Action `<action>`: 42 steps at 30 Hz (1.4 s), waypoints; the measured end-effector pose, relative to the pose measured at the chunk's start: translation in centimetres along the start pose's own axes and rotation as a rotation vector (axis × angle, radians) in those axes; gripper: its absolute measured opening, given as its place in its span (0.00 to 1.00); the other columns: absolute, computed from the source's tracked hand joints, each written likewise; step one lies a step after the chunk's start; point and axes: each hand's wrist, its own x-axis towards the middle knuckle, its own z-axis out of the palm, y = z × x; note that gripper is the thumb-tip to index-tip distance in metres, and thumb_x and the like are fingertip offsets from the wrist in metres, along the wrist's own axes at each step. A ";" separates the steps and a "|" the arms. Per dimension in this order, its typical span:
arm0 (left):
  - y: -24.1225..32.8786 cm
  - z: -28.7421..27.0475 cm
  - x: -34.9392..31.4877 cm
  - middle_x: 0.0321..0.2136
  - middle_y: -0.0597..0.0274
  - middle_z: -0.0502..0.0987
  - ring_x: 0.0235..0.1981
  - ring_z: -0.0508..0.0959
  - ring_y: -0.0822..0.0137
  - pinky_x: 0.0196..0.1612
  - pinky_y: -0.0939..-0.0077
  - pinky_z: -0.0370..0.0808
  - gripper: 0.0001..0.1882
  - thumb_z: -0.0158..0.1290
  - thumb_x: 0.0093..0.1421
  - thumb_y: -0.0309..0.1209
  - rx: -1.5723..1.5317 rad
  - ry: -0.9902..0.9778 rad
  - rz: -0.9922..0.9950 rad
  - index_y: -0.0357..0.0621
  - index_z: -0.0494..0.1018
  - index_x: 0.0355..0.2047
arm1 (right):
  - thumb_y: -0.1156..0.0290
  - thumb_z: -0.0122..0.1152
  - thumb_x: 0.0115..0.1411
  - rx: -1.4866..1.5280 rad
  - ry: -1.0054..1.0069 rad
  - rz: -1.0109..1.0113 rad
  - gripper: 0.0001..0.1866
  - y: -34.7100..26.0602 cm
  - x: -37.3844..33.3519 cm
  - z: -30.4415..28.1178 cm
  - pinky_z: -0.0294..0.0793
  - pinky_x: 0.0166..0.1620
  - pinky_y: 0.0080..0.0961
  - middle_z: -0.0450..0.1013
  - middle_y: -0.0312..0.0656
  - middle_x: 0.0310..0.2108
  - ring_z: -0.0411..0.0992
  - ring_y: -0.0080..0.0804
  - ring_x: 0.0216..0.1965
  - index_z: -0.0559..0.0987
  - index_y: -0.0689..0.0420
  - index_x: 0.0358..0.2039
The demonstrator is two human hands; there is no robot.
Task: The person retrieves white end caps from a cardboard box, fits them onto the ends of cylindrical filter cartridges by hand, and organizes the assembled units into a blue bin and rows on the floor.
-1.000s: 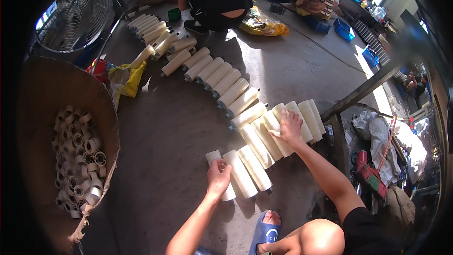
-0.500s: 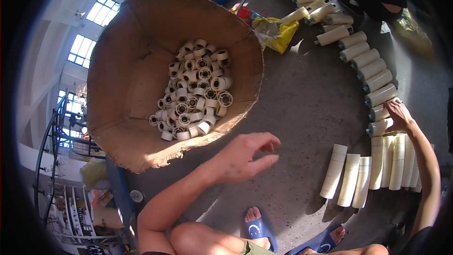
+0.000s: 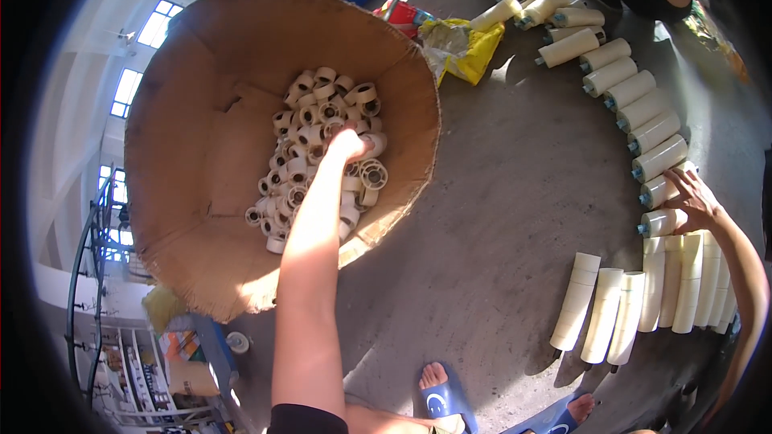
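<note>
The left arm point(image 3: 310, 273) is outstretched; the left hand point(image 3: 349, 145) is placed among white rings point(image 3: 297, 169) (grip cannot be told). The right hand point(image 3: 698, 202) is splayed across pale rollers point(image 3: 658, 190).

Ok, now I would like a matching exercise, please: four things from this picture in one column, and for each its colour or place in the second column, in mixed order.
Things:
1. short white rings
2. cardboard box
3. long cream rollers
4. sandals

Colours and places:
A. blue, with a white design
B. in a curved row on the floor
C. brown and ragged-edged
D. heaped inside the cardboard box

Right pairs: 1-D, 2-C, 3-B, 4-A.
</note>
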 end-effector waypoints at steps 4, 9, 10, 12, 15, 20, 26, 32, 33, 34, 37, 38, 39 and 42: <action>3.5 3.7 0.8 0.63 0.33 0.69 0.63 0.72 0.39 0.64 0.55 0.73 0.47 0.71 0.48 0.43 -0.079 -0.128 -0.116 0.50 0.66 0.68 | 0.45 0.82 0.29 -0.017 -0.012 0.051 0.48 0.2 -1.3 -0.4 0.65 0.62 0.47 0.70 0.52 0.60 0.66 0.49 0.62 0.80 0.55 0.53; 2.9 4.2 0.4 0.58 0.41 0.75 0.60 0.76 0.45 0.60 0.54 0.77 0.38 0.70 0.49 0.42 -0.121 -0.015 -0.127 0.53 0.74 0.62 | 0.46 0.82 0.31 -0.024 -0.027 0.098 0.46 -0.9 -2.1 -0.9 0.65 0.62 0.47 0.69 0.52 0.60 0.66 0.49 0.62 0.81 0.54 0.52; 1.8 4.2 0.3 0.55 0.43 0.78 0.56 0.79 0.44 0.59 0.55 0.78 0.36 0.70 0.49 0.42 -0.113 -0.039 -0.108 0.49 0.76 0.59 | 0.47 0.82 0.31 -0.021 -0.032 0.101 0.45 -1.6 -2.0 -0.8 0.65 0.62 0.47 0.69 0.52 0.60 0.66 0.50 0.62 0.81 0.54 0.52; 4.8 2.8 -1.0 0.52 0.42 0.80 0.54 0.80 0.44 0.58 0.55 0.78 0.34 0.70 0.47 0.41 -0.198 0.064 -0.184 0.44 0.77 0.55 | 0.47 0.82 0.31 -0.045 -0.021 0.133 0.44 -1.5 -3.0 -1.6 0.65 0.62 0.47 0.69 0.53 0.60 0.66 0.50 0.62 0.81 0.54 0.51; 4.7 -2.1 -1.3 0.43 0.46 0.81 0.46 0.82 0.48 0.46 0.57 0.81 0.30 0.68 0.53 0.43 -0.498 0.162 -0.012 0.41 0.76 0.52 | 0.48 0.82 0.32 -0.051 0.007 0.153 0.43 -3.3 -2.8 -2.1 0.65 0.62 0.47 0.69 0.53 0.61 0.65 0.50 0.63 0.82 0.53 0.50; 6.5 -12.2 -12.6 0.39 0.59 0.78 0.36 0.81 0.64 0.36 0.70 0.79 0.22 0.60 0.64 0.45 -1.545 -0.252 0.288 0.45 0.70 0.50 | 0.49 0.81 0.33 -0.009 0.076 0.232 0.40 -4.5 -4.7 -2.8 0.65 0.62 0.48 0.68 0.53 0.61 0.65 0.51 0.63 0.83 0.53 0.49; 5.9 -15.2 -23.2 0.47 0.56 0.77 0.41 0.81 0.61 0.43 0.64 0.80 0.29 0.60 0.65 0.49 -1.906 -0.612 0.484 0.43 0.67 0.58 | 0.50 0.81 0.34 0.182 0.306 0.258 0.37 -10.3 -5.3 -7.3 0.65 0.63 0.48 0.68 0.53 0.61 0.65 0.51 0.63 0.84 0.52 0.48; 11.0 -15.5 -28.6 0.44 0.54 0.79 0.38 0.83 0.62 0.37 0.66 0.84 0.32 0.65 0.61 0.38 -1.772 -0.784 0.464 0.39 0.67 0.61 | 0.49 0.82 0.31 0.288 0.574 0.207 0.38 -24.5 -7.9 -13.8 0.64 0.62 0.49 0.69 0.56 0.60 0.65 0.55 0.62 0.85 0.52 0.46; 12.8 -15.0 -29.0 0.45 0.55 0.80 0.40 0.83 0.64 0.39 0.68 0.83 0.32 0.66 0.60 0.36 -1.727 -0.803 0.515 0.39 0.68 0.60 | 0.46 0.83 0.27 0.146 0.602 0.251 0.42 -26.8 -9.7 -15.2 0.64 0.61 0.50 0.70 0.58 0.59 0.66 0.57 0.61 0.85 0.52 0.45; 12.5 -14.7 -29.5 0.45 0.56 0.80 0.40 0.83 0.65 0.40 0.70 0.83 0.32 0.68 0.58 0.34 -1.613 -0.726 0.487 0.39 0.69 0.60 | 0.48 0.83 0.27 0.292 0.620 0.158 0.37 -29.1 -7.9 -12.8 0.64 0.61 0.53 0.68 0.62 0.59 0.65 0.61 0.60 0.86 0.52 0.40; 16.0 -13.4 -30.7 0.45 0.57 0.81 0.39 0.83 0.67 0.42 0.72 0.83 0.35 0.72 0.52 0.32 -1.436 -0.640 0.550 0.36 0.72 0.58 | 0.43 0.84 0.27 0.417 0.651 0.085 0.38 -32.0 -9.7 -9.9 0.63 0.63 0.50 0.66 0.67 0.59 0.64 0.61 0.60 0.87 0.54 0.38; 16.7 -13.3 -31.3 0.45 0.58 0.81 0.40 0.82 0.69 0.44 0.74 0.82 0.35 0.72 0.51 0.31 -1.342 -0.605 0.587 0.36 0.72 0.58 | 0.43 0.83 0.28 0.449 0.634 0.078 0.37 -32.7 -9.9 -8.7 0.63 0.62 0.51 0.64 0.70 0.60 0.63 0.61 0.60 0.87 0.52 0.38; 16.8 -13.1 -32.0 0.45 0.58 0.81 0.41 0.82 0.70 0.45 0.75 0.81 0.35 0.73 0.51 0.31 -1.237 -0.558 0.598 0.36 0.73 0.58 | 0.42 0.83 0.28 0.515 0.665 0.086 0.37 -34.0 -9.4 -7.3 0.64 0.61 0.50 0.66 0.65 0.56 0.64 0.59 0.57 0.87 0.52 0.38; 17.4 -12.8 -33.6 0.43 0.60 0.82 0.42 0.81 0.72 0.48 0.78 0.79 0.35 0.74 0.51 0.30 -1.090 -0.542 0.724 0.36 0.74 0.58 | 0.43 0.83 0.28 0.687 0.498 0.150 0.37 -36.3 -8.7 -6.2 0.62 0.61 0.49 0.63 0.64 0.61 0.62 0.59 0.60 0.87 0.52 0.39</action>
